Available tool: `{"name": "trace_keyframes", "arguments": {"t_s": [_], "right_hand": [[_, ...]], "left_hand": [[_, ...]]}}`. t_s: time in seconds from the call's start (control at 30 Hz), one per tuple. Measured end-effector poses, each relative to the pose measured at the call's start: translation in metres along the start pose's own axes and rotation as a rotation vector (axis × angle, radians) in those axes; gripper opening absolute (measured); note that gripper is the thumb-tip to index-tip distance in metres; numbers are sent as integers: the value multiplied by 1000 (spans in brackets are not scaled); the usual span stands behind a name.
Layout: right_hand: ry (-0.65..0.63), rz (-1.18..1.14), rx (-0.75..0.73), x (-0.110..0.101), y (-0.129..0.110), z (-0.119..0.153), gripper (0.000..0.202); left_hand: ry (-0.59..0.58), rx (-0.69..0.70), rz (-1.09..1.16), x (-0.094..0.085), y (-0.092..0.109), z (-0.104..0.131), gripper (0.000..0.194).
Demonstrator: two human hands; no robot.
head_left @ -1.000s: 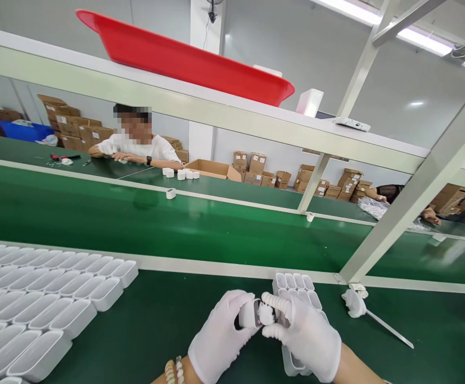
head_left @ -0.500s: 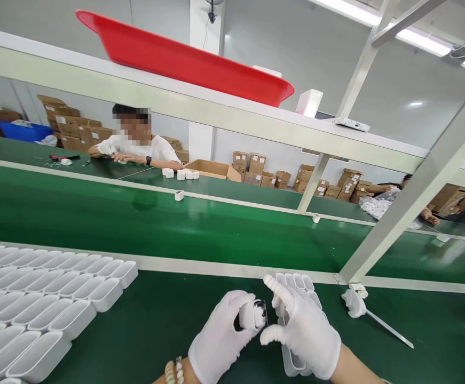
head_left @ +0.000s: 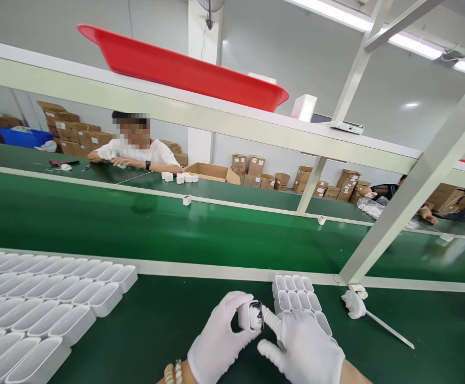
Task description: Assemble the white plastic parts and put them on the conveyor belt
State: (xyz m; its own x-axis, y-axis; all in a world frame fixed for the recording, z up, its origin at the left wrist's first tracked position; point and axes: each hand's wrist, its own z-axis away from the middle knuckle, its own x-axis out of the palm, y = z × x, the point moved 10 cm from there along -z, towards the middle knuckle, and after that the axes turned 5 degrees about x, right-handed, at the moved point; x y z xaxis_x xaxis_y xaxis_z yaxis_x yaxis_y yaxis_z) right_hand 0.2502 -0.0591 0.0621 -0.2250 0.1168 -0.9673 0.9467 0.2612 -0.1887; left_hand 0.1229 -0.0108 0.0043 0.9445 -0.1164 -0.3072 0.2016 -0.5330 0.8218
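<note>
My left hand (head_left: pixel 223 338), in a white glove, is closed around a small white housing (head_left: pixel 250 316) with a dark, shiny end facing right. Just right of it is my gloved right hand (head_left: pixel 302 344). Its index finger reaches to the housing's dark end, while the thumb stands apart below and nothing is visibly gripped. Small white open cups (head_left: pixel 295 300) stand in rows behind my right hand, which hides part of them. Larger white oval cups (head_left: pixel 72 320) fill the left of the green table.
A green conveyor (head_left: pixel 224 234) runs across behind the table edge, carrying small white parts (head_left: pixel 187 200). A slanted metal post (head_left: pixel 396 197) rises at right. Near it lies a white stick (head_left: pixel 390 329) with a white wad. A red tray (head_left: pixel 184 66) sits overhead; a person (head_left: pixel 152 152) works opposite.
My right hand has moved slightly down, its index finger lowered to the housing's dark end, and more small cups show behind it. Small parts on the conveyor have shifted right.
</note>
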Motion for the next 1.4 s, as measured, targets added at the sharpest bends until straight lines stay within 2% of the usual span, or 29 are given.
{"name": "trace_keyframes", "arguments": {"t_s": [0.13,0.27,0.37,0.57,0.7,0.8,0.9,1.03,1.13,1.27,1.4], "right_hand": [[32,150,66,-7,7,4,45],[43,199,29,-7,8,10,49],[38,228,-9,-1,5,13,50],[47,273,31,15,2,17,53],[87,443,-1,21,-10,20,58],[135,527,-13,17,-20,23,52],[155,501,-8,13,-22,24,45],[39,465,-75,29,-23,21,42],[-50,455,-58,42,-18,15,46],[-276,412,-25,69,-11,13,59],[-238,361,44,66,-1,12,58]], "left_hand": [[-43,-35,41,5,1,1,40],[-15,-93,82,3,-5,-1,42],[-24,-97,125,4,-7,-2,42],[-40,-104,159,8,-11,-2,44],[-53,-82,152,8,-11,-2,39],[-78,-55,131,9,-8,-2,37],[-116,-30,102,11,-5,-1,35],[-179,7,66,17,-1,2,35],[-203,-3,52,19,-1,4,35],[-180,-39,56,15,-4,2,38],[-176,-37,88,14,-3,1,35]]}}
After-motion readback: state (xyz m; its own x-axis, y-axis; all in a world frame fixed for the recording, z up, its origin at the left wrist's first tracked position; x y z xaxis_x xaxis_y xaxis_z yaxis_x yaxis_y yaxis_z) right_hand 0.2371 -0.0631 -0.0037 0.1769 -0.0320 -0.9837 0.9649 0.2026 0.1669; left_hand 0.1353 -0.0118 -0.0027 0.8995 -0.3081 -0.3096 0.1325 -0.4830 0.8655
